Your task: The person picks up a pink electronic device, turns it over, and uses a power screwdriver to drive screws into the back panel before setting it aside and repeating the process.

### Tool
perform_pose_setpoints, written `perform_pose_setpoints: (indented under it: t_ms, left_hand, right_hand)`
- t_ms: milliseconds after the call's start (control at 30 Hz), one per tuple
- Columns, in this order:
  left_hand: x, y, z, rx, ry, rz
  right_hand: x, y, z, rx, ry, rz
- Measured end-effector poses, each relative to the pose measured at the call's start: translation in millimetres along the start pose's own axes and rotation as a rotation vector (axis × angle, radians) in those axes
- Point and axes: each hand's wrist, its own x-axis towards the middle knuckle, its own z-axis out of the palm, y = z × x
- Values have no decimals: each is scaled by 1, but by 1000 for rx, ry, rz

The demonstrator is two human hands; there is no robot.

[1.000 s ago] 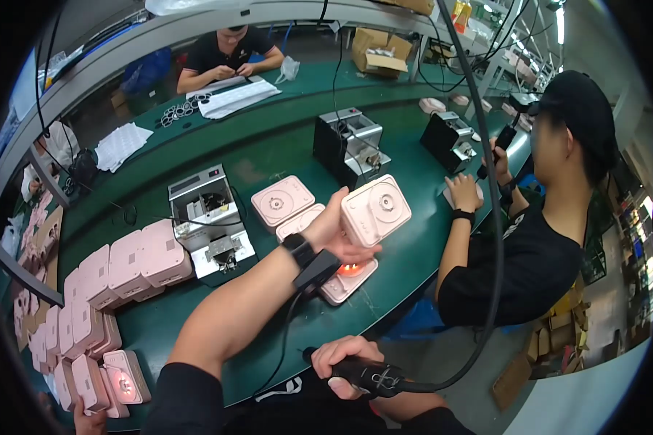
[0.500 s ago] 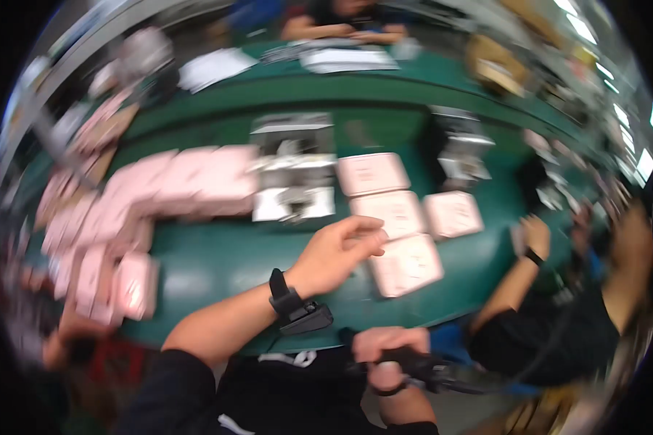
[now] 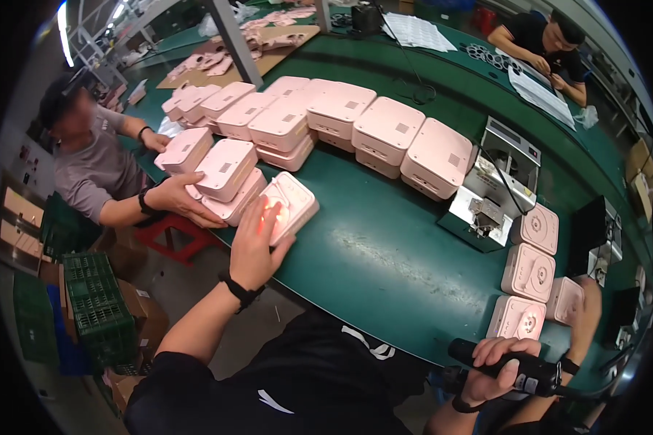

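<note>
Gripped tool (image 3: 543, 375) in right hand (image 3: 490, 384), spread left hand (image 3: 252, 243) on lit box (image 3: 302, 200), seemingly midway, with stacked boxes (image 3: 341, 101) left, unstacked boxes (image 3: 524, 265) right.

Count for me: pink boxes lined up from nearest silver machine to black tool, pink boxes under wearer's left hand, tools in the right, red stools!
Pink boxes lined up: 3
Pink box under left hand: 1
Black tool in right hand: 1
Red stool: 1
Total: 6

Bright, diffuse indoor light; white tube lamp (image 3: 64, 36) glares at upper left. Red-orange glow by left fingers (image 3: 251, 219). Desk (image 3: 370, 225) in focus; straight edges bend toward fisheye rim, corners black.
</note>
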Motion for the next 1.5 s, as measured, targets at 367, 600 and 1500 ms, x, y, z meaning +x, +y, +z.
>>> perform_pose_setpoints:
  t_ms: [367, 600, 1500]
  left_hand:
    - [69, 114, 40, -478, -444, 769]
    - [91, 139, 59, -589, -549, 625]
    - [81, 136, 77, -909, -593, 296]
  right_hand:
    - [65, -24, 45, -184, -2, -133]
    - [157, -29, 80, 40, -113, -227]
    - [151, -15, 80, -229, -72, -25]
